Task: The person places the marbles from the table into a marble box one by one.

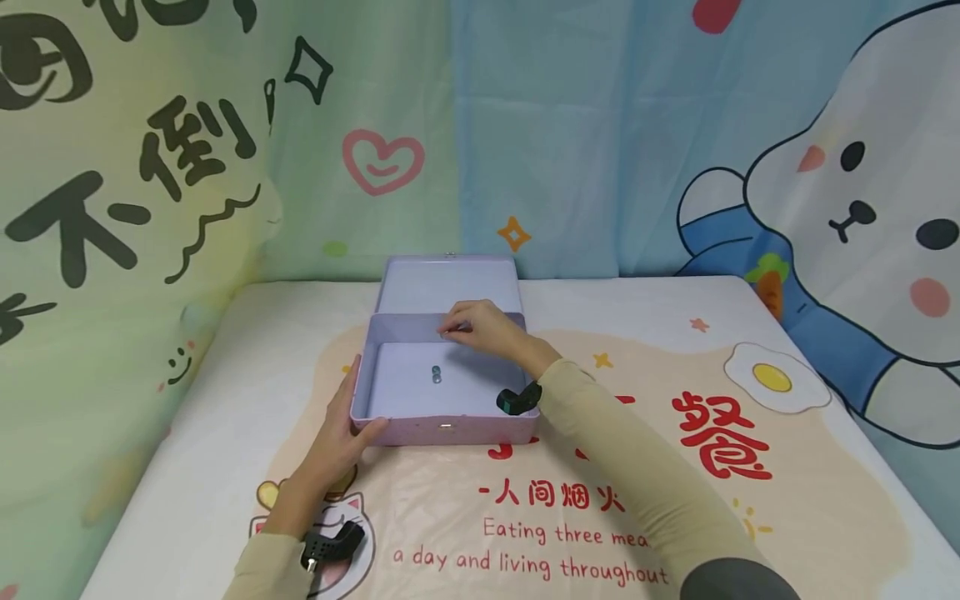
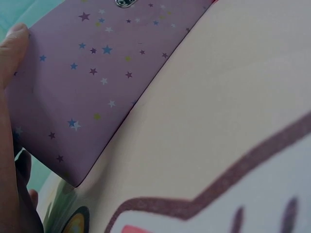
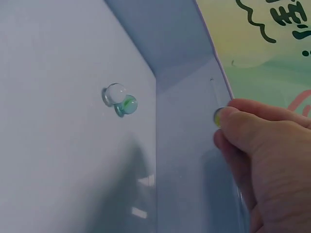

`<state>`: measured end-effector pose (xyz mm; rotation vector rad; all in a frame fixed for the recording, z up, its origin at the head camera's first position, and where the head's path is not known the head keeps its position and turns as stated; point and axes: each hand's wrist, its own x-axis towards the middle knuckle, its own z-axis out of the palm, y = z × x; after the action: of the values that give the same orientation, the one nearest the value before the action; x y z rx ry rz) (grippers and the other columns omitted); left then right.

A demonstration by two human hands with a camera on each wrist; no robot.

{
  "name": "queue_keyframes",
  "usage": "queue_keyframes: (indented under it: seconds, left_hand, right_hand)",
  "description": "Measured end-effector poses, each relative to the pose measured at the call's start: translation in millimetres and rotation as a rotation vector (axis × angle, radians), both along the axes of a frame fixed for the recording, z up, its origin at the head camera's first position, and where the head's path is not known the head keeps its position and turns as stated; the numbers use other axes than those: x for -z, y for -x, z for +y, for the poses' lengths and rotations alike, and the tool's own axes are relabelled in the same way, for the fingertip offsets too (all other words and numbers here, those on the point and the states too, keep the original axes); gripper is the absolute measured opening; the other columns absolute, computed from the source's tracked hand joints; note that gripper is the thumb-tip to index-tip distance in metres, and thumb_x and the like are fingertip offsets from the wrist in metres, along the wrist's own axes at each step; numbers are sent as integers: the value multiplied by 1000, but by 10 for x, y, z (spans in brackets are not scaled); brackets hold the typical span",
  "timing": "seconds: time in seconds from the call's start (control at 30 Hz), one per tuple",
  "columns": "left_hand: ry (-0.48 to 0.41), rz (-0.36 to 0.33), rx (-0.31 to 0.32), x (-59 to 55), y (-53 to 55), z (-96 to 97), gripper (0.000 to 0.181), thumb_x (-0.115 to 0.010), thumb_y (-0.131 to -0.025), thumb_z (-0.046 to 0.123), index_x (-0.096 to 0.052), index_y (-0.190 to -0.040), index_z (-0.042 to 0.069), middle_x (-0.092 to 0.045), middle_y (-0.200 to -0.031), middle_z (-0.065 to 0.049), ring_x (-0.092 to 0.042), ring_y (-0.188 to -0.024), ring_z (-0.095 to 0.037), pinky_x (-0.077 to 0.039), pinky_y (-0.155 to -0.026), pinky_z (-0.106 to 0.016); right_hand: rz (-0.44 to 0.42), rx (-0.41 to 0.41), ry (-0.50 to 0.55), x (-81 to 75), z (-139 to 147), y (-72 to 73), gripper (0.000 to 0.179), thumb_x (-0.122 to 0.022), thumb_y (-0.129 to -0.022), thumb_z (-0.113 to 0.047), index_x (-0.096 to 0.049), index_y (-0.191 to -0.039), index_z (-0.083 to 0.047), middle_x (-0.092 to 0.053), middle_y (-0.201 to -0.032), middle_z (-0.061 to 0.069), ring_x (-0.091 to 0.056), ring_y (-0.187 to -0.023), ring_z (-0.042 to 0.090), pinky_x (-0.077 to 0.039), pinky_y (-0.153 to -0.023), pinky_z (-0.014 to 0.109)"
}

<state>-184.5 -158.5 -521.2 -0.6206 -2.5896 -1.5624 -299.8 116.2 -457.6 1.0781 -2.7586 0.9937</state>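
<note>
A lilac tin box [image 1: 420, 431] sits on the table with its lid [image 1: 450, 283] folded back. My left hand [image 1: 339, 425] grips its front left corner, thumb on the front wall and fingers along the side; in the left wrist view the star-printed wall [image 2: 97, 87] shows beside the thumb. Between thumb and fingertips my right hand [image 1: 487, 329] pinches a small glass marble [image 3: 218, 117] with a yellow-green tint, over the box near its back wall. On the box floor lie two more marbles, a clear marble [image 3: 116, 93] and a greenish marble [image 3: 129, 104], side by side.
A printed cloth [image 1: 570, 550] with red characters, a fried egg and a cat covers the table. Behind the box hangs a pastel curtain [image 1: 540, 125] with cartoon drawings. A small metal clasp [image 1: 446, 427] is on the box's front.
</note>
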Motion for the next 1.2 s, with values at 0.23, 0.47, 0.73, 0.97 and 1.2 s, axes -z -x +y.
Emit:
queue_keyframes:
  seconds: [0.23, 0.47, 0.73, 0.97, 1.2]
  left_hand:
    - [24, -25, -17, -12, 7, 5, 97, -64, -84, 29, 4, -152, 35, -5, -161, -4, -7, -146, -37, -13, -107, -70]
    - [4, 17, -18, 7, 38, -7, 97, -65, -83, 27, 2, -153, 31, -7, -161, -8, -9, -146, -38, -14, -108, -69]
    - [25, 10, -13, 23, -5, -11, 98, -66, -83, 30, 3, -153, 31, -6, -161, -8, -9, -146, -39, -14, -107, -70]
    - [20, 25, -2, 31, -8, -20, 99, -67, -83, 27, 3, -153, 30, -6, -161, -10, -8, -145, -41, -14, -106, -71]
    - [10, 21, -8, 4, -14, -4, 99, -68, -82, 27, 1, -153, 30, -7, -161, -11, -9, -145, -41, -14, -106, -71]
  right_hand:
    - [13, -36, -68, 6, -28, -9, 16, -68, -87, -10, -74, -100, -4, -69, -99, 3, -64, -88, 12, -53, -77, 20]
    - [35, -82, -167, 74, -67, 49, 14, -68, -87, -11, -75, -98, -6, -68, -95, 2, -62, -84, 9, -52, -77, 18]
    - [23, -104, -274, 137, -70, -10, 12, -69, -86, -11, -75, -95, -8, -69, -91, 1, -62, -83, 9, -51, -76, 18]
    - [32, -77, -352, 133, -83, -42, 12, -68, -87, -13, -75, -97, -9, -69, -92, 2, -60, -81, 8, -50, -75, 19]
    - [26, -68, -384, 120, -77, -55, 13, -68, -87, -13, -75, -98, -10, -69, -93, 1, -60, -82, 8, -50, -75, 19]
